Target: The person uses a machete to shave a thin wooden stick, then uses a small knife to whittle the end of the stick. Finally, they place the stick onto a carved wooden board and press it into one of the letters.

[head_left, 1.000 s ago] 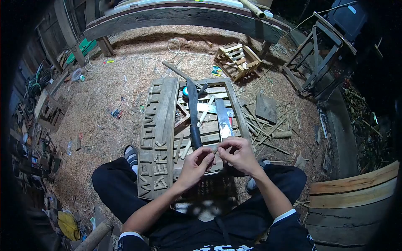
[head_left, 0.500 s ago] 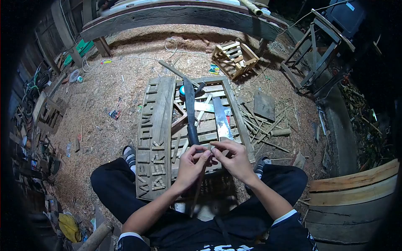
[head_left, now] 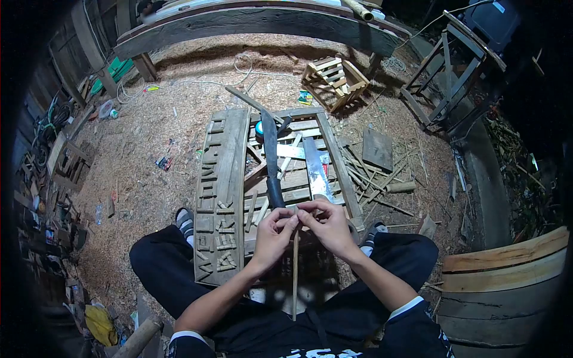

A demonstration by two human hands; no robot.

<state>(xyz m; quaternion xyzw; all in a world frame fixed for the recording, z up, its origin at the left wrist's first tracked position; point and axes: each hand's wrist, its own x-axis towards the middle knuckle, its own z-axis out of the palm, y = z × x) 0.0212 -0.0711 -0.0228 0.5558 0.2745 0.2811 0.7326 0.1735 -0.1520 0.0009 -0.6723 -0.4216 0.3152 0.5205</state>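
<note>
A thin wooden stick (head_left: 295,274) hangs down between my hands, its upper end pinched at the fingertips. My left hand (head_left: 276,234) is closed on it, and my right hand (head_left: 325,225) meets it there with thumb and fingers pressed together. Just beyond them lies a dark machete (head_left: 270,149) with a black handle, on a slatted wooden frame (head_left: 334,149). To its right rests a metal saw blade (head_left: 314,167). Small cut wood pieces (head_left: 225,241) sit in groups on the grey board (head_left: 234,161) at the left.
Beyond the frame are a slatted wooden crate (head_left: 335,83) and a long beam (head_left: 256,30). A wooden stand (head_left: 447,77) is at back right. Thin sticks and a flat board (head_left: 377,149) lie right. Curved planks (head_left: 507,280) are at lower right.
The stick between my hands has swung from a slant to nearly upright and shows more clearly. My hands have shifted only slightly, staying together at its top.
</note>
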